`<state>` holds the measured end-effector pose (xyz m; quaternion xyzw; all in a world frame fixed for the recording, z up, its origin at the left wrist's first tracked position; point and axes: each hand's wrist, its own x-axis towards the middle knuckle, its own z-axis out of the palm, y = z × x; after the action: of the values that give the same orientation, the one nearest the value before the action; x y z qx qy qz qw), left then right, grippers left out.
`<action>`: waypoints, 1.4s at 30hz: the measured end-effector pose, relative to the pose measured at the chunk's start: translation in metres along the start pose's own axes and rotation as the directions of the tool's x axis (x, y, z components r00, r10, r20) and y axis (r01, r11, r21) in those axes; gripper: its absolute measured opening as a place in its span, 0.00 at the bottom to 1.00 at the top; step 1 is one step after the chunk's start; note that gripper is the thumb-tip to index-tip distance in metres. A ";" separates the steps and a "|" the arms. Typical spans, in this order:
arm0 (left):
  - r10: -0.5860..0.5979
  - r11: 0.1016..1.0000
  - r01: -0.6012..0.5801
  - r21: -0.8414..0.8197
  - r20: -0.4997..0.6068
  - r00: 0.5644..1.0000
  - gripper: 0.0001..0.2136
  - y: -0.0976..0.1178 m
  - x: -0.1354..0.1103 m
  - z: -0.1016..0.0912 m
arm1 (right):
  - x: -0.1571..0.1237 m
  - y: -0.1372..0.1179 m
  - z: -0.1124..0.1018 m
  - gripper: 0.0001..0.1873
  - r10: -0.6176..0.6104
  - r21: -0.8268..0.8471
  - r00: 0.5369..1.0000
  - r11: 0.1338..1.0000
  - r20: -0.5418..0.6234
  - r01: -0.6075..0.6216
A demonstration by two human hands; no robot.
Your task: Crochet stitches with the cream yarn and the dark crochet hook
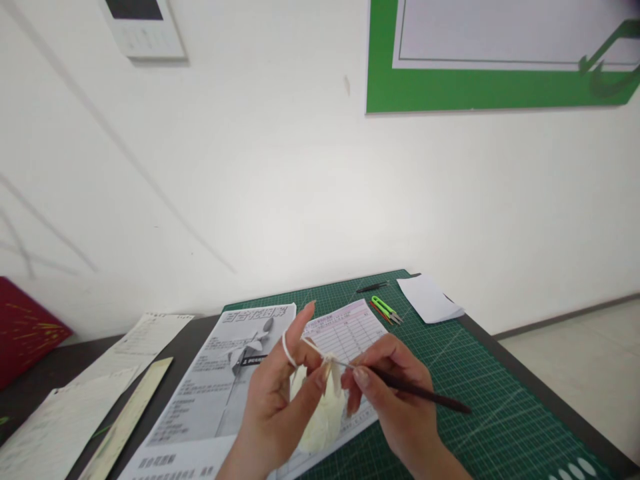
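Observation:
My left hand pinches a small piece of white crochet work between thumb and fingers. Its index finger points up, with white yarn looped round it and running down to the work. In my right hand is a crochet hook with a dark handle, held like a pen. The thin metal tip of the hook meets the crochet work at my left fingertips. Below and between the hands sits a pale cream ball of yarn, partly hidden by my left hand.
A green cutting mat covers much of the table. On it lie a printed pattern sheet, a lined form, green thread snips, a black pen-like tool and white paper. A ruler lies left.

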<state>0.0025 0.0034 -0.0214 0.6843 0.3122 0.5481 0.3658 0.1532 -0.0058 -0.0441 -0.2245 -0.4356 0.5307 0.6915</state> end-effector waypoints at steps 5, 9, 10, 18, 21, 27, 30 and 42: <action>0.074 0.981 -0.076 0.177 0.022 0.997 0.27 0.000 0.002 -0.003 | 0.009 0.002 -0.001 0.10 0.113 0.071 0.994 0.991 0.000 -0.113; -0.012 0.998 0.011 -0.061 -0.013 1.000 0.27 -0.003 0.004 0.003 | 0.012 0.005 -0.002 0.07 0.163 0.061 0.986 0.984 0.027 -0.165; -0.045 0.992 0.043 -0.119 -0.008 0.999 0.27 -0.004 0.004 0.006 | 0.012 0.007 -0.002 0.07 0.163 0.063 0.986 0.984 0.033 -0.165; -0.306 0.912 0.291 -0.290 -0.007 0.952 0.34 0.007 0.009 0.031 | 0.014 0.012 0.001 0.08 0.166 0.021 0.986 0.986 0.029 -0.166; -0.328 0.893 0.321 -0.315 0.032 0.944 0.36 0.004 0.010 0.029 | 0.016 0.010 0.001 0.07 0.192 0.016 0.981 0.981 0.030 -0.193; -0.438 0.847 0.453 -0.279 0.117 0.891 0.29 -0.003 0.020 0.000 | 0.021 0.002 -0.004 0.06 0.299 0.199 0.954 0.933 0.032 -0.299; -0.482 0.832 0.455 -0.318 -0.008 0.876 0.22 -0.002 0.024 -0.015 | 0.024 -0.004 -0.008 0.07 0.334 0.233 0.938 0.908 0.095 -0.347; -0.504 0.848 0.433 -0.306 -0.208 0.838 0.13 -0.003 0.030 -0.069 | 0.036 -0.040 -0.024 0.07 0.368 0.236 0.868 0.859 0.333 -0.454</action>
<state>-0.0586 0.0410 0.0013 0.4504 0.4492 0.5668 0.5236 0.1969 0.0180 -0.0130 -0.1265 -0.3813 0.7543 0.5193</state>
